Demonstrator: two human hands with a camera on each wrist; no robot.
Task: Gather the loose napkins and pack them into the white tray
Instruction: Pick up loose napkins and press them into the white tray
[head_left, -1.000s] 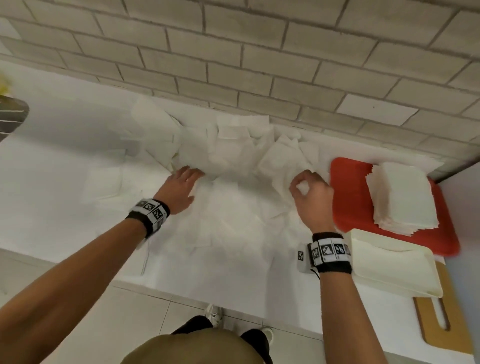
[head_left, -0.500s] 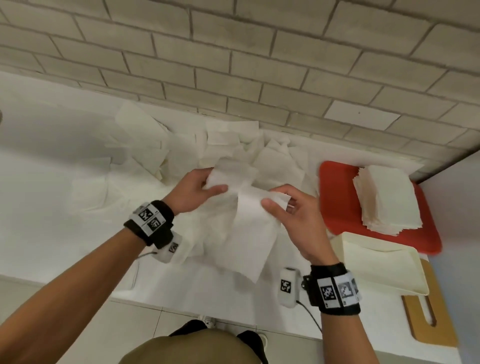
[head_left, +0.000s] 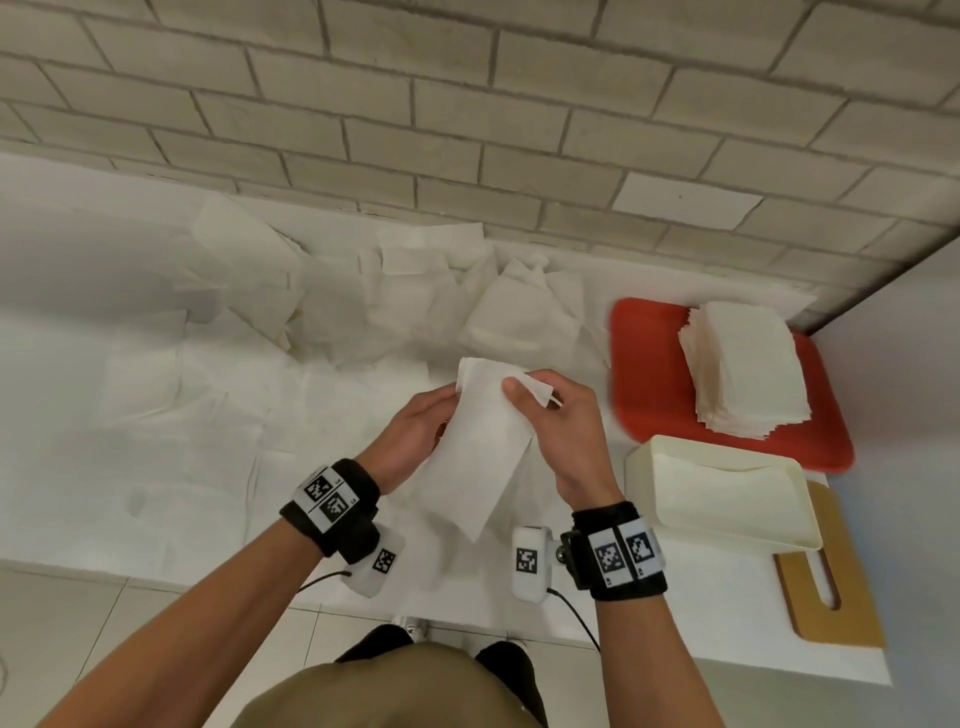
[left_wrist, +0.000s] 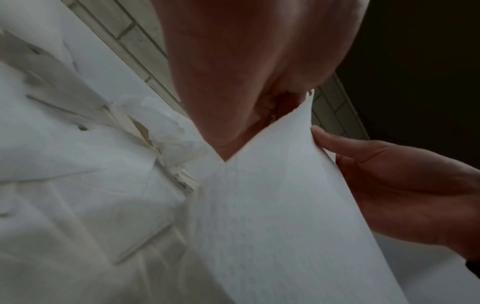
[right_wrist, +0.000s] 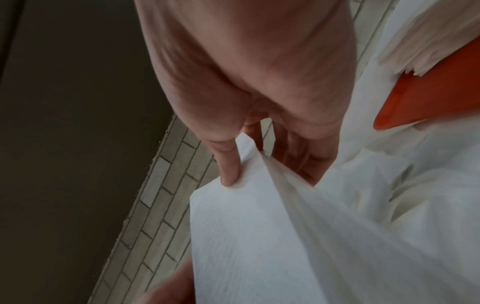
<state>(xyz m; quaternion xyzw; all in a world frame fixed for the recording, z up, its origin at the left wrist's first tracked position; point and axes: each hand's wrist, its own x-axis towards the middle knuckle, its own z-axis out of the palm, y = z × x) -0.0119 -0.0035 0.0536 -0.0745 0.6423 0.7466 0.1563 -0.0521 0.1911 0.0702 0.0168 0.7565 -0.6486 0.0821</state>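
Observation:
I hold one white napkin (head_left: 478, 457) upright above the counter between both hands. My right hand (head_left: 540, 410) pinches its top edge, with the thumb (right_wrist: 228, 164) pressed on the napkin (right_wrist: 259, 236). My left hand (head_left: 421, 431) grips the left side, its fingers hidden behind the sheet (left_wrist: 272, 216). Several loose napkins (head_left: 415, 306) lie scattered against the wall. The white tray (head_left: 644, 467) stands to the right of my hands with napkins inside.
A red tray (head_left: 644, 395) behind the white one carries a tall napkin stack (head_left: 743, 364). A wooden board (head_left: 831, 597) pokes out under the white tray at the counter's front right. A brick wall (head_left: 467, 104) backs the counter. More flat napkins (head_left: 145, 374) lie at left.
Both hands have lifted from the pile and come together. The two sheets held apart half a second ago now hang as one bundle between them, closer to my body.

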